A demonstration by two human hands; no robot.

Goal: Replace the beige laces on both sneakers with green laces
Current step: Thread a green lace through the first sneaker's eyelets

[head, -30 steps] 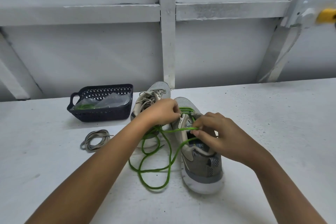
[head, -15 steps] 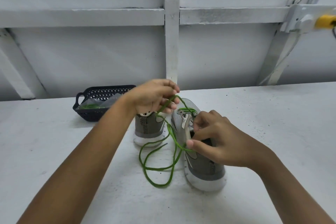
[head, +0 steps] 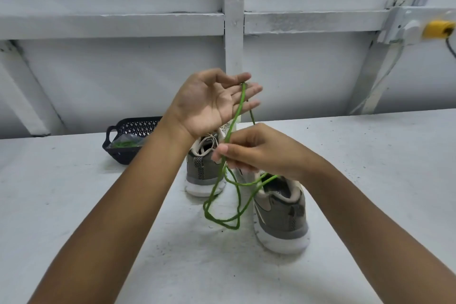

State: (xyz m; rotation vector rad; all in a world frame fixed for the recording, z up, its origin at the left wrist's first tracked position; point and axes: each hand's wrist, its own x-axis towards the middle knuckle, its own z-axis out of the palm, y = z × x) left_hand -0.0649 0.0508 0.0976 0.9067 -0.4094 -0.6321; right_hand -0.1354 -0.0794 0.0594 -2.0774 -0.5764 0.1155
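Green lace (head: 237, 112): draped over left hand, looping down between the sneakers.
Left hand (head: 209, 101): raised, fingers straight, released.
Right hand (head: 256, 150): pinching the lace.
Near sneaker (head: 281, 217): right, lace running in.
Far sneaker (head: 201, 170): beige laces (head: 209, 137).
Basket (head: 128, 131): far left.

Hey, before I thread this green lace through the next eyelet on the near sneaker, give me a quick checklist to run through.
1. Right hand has a grip on the green lace: ok, thumb and fingers pinch it.
2. Left hand secures the upper run: not ok, its fingers are straight and the lace only hangs over them.
3. Lace free of tangles: cannot tell, the slack loop crosses itself.
4. Lace tip found: cannot tell, no tip shows.
5. Near sneaker upright on its sole: ok.
6. Far sneaker rid of its beige laces: not ok, they are still in it.
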